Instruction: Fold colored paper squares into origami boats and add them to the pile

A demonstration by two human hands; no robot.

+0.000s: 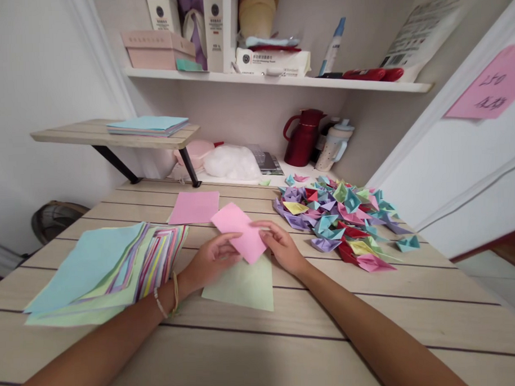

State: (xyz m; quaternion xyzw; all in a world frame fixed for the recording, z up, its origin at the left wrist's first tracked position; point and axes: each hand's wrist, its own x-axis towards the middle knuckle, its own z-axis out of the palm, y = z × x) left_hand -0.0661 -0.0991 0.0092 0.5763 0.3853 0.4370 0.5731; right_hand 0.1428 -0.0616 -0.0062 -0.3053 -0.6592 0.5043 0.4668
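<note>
Between my two hands, a pink sheet of origami paper (pixel 238 224) is held up at a slant, seemingly folded to a smaller shape. My left hand (pixel 217 255) pinches its left lower edge with thumb and fingers. On the other side, my right hand (pixel 282 245) grips the right edge. Below them, a pale green paper sheet (pixel 244 289) lies flat on the table. Just behind, a flat pink sheet (pixel 194 207) rests on the tabletop. To the left spreads a fanned stack of coloured paper (pixel 95 266), light blue on top.
A heap of folded paper boats (pixel 338 212) covers the right rear, with one teal boat (pixel 408 243) apart. A small raised shelf (pixel 78 134) bears more paper (pixel 149 124). Behind stand a red jug (pixel 304 138), a pale bottle (pixel 334 145) and a white plastic bag (pixel 231 163).
</note>
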